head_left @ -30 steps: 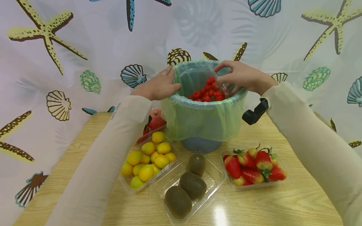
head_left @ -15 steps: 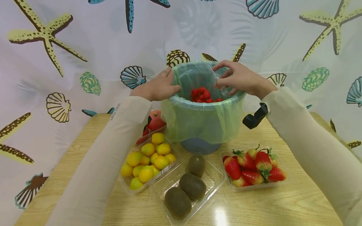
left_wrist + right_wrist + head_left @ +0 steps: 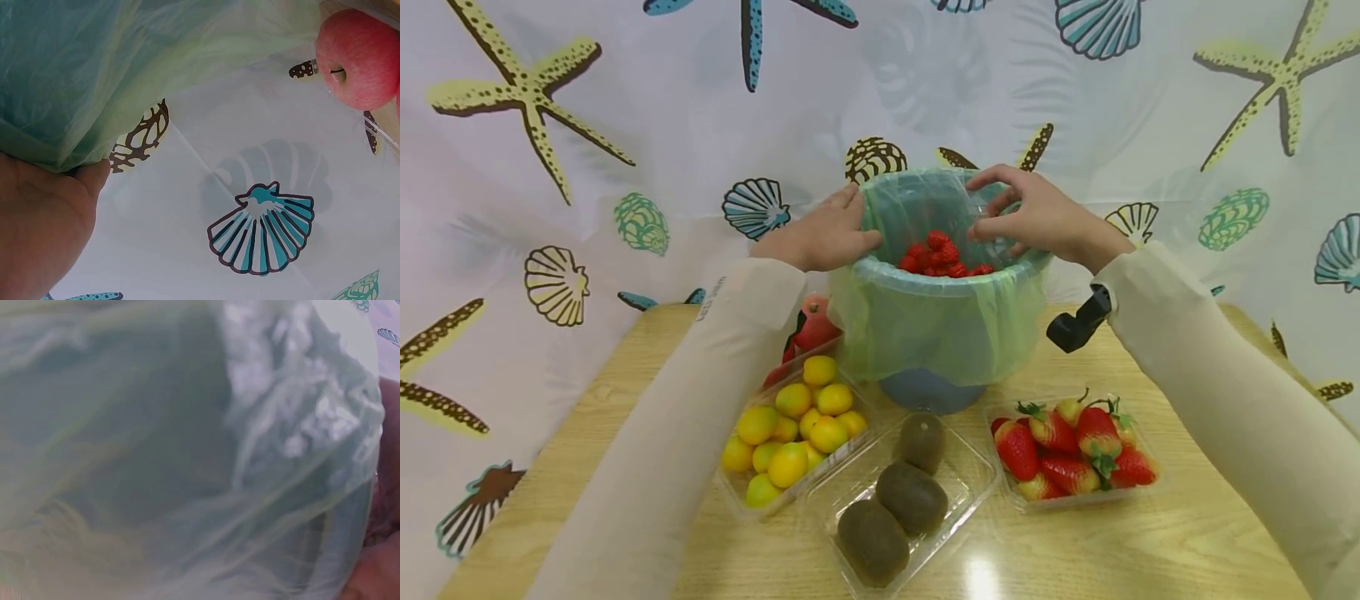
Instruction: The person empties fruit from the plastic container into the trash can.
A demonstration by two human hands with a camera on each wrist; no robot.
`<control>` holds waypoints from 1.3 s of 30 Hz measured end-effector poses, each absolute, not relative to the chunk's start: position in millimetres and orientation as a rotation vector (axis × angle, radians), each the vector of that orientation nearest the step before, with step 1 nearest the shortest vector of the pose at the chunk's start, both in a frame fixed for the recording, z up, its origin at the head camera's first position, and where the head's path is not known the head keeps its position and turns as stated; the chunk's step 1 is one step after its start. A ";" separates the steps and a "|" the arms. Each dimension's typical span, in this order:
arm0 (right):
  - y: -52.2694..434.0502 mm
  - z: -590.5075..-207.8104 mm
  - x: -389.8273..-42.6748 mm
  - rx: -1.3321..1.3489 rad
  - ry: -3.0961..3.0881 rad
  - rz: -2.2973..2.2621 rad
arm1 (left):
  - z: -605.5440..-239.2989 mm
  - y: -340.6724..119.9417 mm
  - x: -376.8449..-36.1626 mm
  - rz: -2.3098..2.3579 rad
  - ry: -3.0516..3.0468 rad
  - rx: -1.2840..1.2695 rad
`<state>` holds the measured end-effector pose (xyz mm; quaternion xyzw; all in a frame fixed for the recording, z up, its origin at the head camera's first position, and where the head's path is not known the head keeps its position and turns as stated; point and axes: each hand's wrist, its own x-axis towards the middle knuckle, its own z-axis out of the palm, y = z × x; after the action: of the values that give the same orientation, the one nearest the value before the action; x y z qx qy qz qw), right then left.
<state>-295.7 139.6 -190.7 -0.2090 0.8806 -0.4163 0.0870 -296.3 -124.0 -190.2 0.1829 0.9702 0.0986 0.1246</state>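
Standing at the far middle of the worktop [image 3: 1150, 533], a blue bin [image 3: 928, 390] wears a thin green bag [image 3: 936, 329] folded over its rim, with a heap of raspberries [image 3: 942, 257] showing inside. The left hand [image 3: 820, 237] lies flat on the bin's left rim, fingers straight and pressed together against the bag. The right hand [image 3: 1037, 218] hovers over the right rim, its thumb and fingers [image 3: 992, 229] pinching a clear, crinkled piece of plastic above the berries; what that piece is I cannot tell. The bag looks light, soft and slippery, likely to tear or slide off, so the doubled film at the rim seems the safest hold. Nearer lie trays of small oranges [image 3: 793, 433], kiwis [image 3: 910, 496] and strawberries [image 3: 1075, 450], with an apple [image 3: 357, 59] behind the oranges.
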 end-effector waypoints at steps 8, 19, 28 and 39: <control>141.8 -193.3 -293.7 -0.657 2.634 -1.306 | -189.3 -121.1 -296.7 0.266 2.829 0.539; 138.6 -198.5 -292.8 -0.751 2.796 -1.259 | -189.7 -121.8 -296.9 0.259 2.841 0.550; 137.2 -202.6 -289.9 -0.817 2.930 -1.093 | -190.2 -120.7 -295.6 0.279 2.835 0.537; 140.5 -206.4 -288.1 -0.840 2.928 -1.188 | -190.7 -120.3 -296.4 0.283 2.832 0.538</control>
<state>-288.1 140.5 -206.4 -0.2564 0.8937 -0.3625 -0.0640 -296.4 -120.3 -190.7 0.1843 0.9704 0.0970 0.1224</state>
